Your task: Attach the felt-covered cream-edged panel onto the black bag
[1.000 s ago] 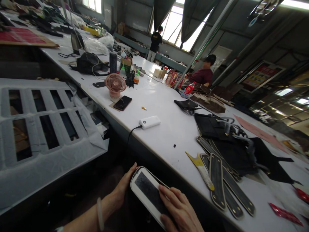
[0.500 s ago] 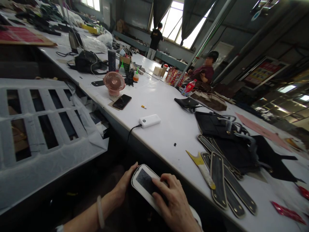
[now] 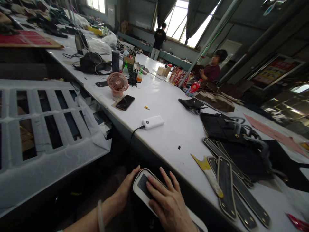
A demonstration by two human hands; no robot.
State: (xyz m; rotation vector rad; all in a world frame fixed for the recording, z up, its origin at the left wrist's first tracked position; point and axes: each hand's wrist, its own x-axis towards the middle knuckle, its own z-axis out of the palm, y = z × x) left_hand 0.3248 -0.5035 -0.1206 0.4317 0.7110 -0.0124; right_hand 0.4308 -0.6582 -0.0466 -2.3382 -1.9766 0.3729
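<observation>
A long white-edged piece with a dark centre panel (image 3: 143, 186) lies below the table's front edge, at the bottom middle of the view. My left hand (image 3: 125, 187) grips its near end, thumb over the rim. My right hand (image 3: 167, 203) lies flat on top of it with fingers stretched out, covering most of the dark panel. A pale bangle (image 3: 100, 214) sits on my left wrist.
On the white table (image 3: 169, 109) lie several dark leather strips (image 3: 227, 183), a yellow-tipped scraper (image 3: 209, 170), black bag parts (image 3: 231, 132), a white power bank (image 3: 153, 122), a phone (image 3: 125, 102) and a pink fan (image 3: 117, 83). A seated person (image 3: 212, 71) and a standing person (image 3: 159, 38) are farther off. A white slatted frame (image 3: 43, 129) stands left.
My right hand has slid up along the piece toward my left hand and spread flat, covering more of the dark panel. The view has shifted slightly.
</observation>
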